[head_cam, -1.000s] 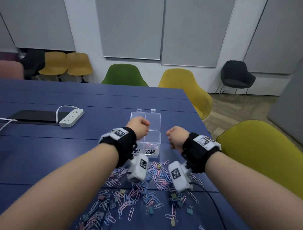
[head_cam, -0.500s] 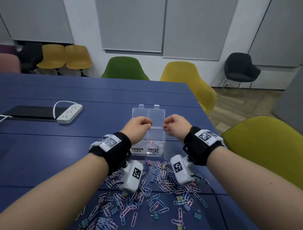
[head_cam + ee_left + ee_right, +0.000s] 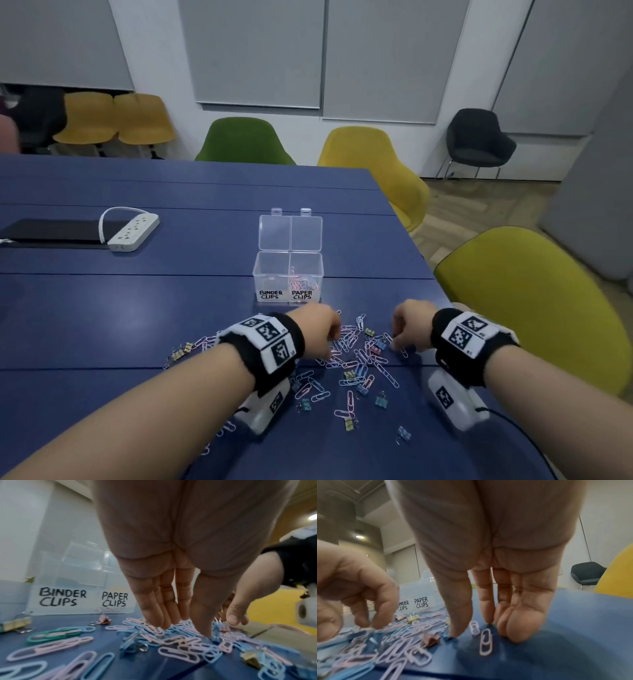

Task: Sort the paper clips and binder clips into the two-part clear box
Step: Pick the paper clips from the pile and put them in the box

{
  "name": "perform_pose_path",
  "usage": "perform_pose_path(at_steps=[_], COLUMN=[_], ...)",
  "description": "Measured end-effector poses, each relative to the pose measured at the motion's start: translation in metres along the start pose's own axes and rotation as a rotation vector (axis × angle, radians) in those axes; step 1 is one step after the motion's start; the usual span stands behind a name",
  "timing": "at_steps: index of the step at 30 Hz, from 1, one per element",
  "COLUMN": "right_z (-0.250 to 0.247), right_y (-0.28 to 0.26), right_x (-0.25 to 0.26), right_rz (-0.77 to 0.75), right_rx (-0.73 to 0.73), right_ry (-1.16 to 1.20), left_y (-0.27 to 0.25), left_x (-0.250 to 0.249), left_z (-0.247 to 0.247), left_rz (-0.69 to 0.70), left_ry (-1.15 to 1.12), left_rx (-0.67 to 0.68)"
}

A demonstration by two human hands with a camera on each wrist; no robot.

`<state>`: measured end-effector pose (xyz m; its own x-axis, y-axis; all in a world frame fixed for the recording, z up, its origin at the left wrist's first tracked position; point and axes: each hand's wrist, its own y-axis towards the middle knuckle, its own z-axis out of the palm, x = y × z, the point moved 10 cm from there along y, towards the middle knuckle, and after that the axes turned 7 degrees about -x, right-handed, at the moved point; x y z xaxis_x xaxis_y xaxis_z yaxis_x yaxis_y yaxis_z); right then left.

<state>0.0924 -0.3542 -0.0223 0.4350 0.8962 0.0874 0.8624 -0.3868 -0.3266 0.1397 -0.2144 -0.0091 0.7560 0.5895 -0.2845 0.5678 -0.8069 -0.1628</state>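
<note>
the left hand [image 3: 317, 330] is down in the thick of the scatter, its fingers [image 3: 159, 609] straight and held close together, tips touching the heap of pastel paper clips [image 3: 173, 639], with the thumb pressing down beside a blue one; nothing looks lifted or pinched between them yet. the right hand [image 3: 409, 325] is at the right edge of the scatter, fingers [image 3: 488, 601] pointing straight down onto the table [image 3: 137, 308], thumb and forefinger standing either side of two pale paper clips [image 3: 481, 635] that lie flat and loose; whether the thumb tip has caught the small blue clip under it i cannot tell. around both hands the clips lie mixed: many pink, blue and lilac paper clips, with small binder clips [image 3: 380, 401] in pink, blue, yellow and green dotted among them, some well out toward the near side of the table. just beyond the scatter stands the clear box [image 3: 288, 274], lid folded back and open, its front labelled binder clips on the left and paper clips on the right. the right-hand part holds a small bunch of paper clips; the left-hand part looks empty from here. so the sorting seems barely begun: a first few paper clips are in, no binder clips as far as i can see, and most of the pile is left on the table. further off lie a white power strip [image 3: 133, 231] and a dark flat pad [image 3: 51, 231].
</note>
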Motion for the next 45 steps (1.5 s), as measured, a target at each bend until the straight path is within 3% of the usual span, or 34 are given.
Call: perform_pose_path(at_steps=[5,19,25,35,42,44,45], right_z=[0.011,0.028,0.032,0.037,0.037,0.033,0.033], right_y=[0.003,-0.016,-0.03,-0.033,-0.043,-0.045,-0.046], right_x=[0.012,0.012,0.017,0.032,0.035,0.027,0.022], right_rz=[-0.008,0.025,-0.026,-0.043,-0.044,-0.007,0.021], right_rx=[0.003,0.052,0.002,-0.019,-0.003,-0.032,-0.03], right_ry=[-0.102,-0.106,0.048,-0.039,0.012,0.22,0.452], left_y=[0.005,-0.005,-0.019,-0.043,-0.054,-0.06,-0.062], left_x=[-0.014,-0.009,0.014,0.054,0.061,0.063,0.065], left_z=[0.014,0.024,0.013,0.001,0.01,0.004,0.001], left_rz=[-0.029,-0.101,-0.202,-0.367,-0.385,-0.385,-0.391], left_ry=[0.158,0.215,-0.037,-0.714,-0.734,-0.71,-0.688], left_rx=[0.086,0.066,-0.061,-0.294,-0.313,-0.358,-0.381])
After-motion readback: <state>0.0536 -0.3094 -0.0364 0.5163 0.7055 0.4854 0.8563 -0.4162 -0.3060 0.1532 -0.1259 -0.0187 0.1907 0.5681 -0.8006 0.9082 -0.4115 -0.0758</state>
